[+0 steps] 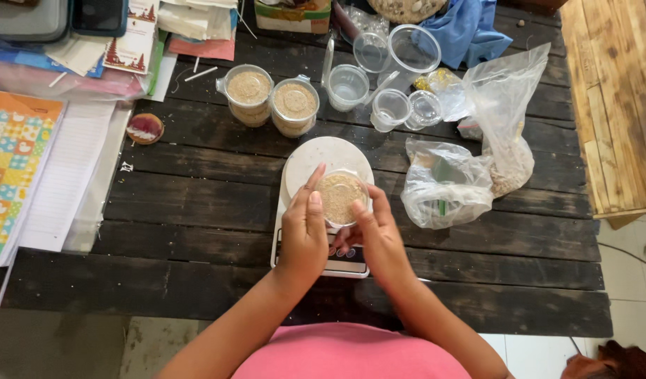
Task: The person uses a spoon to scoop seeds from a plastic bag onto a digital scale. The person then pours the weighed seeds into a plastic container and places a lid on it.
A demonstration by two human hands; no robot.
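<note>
Fingers of both my hands closed around a small clear cup [340, 198] filled with tan grain, held just over the white kitchen scale [321, 158] on the dark plank table [196, 203]. My left hand [305, 228] gripped its left side, index finger up along the rim; my right hand [377, 237] clasped the right side. Two lidded cups of the same grain [272, 104] stood beyond the scale, empty clear cups [379, 84] near them, and plastic bags [470, 154] lay to the right.
</note>
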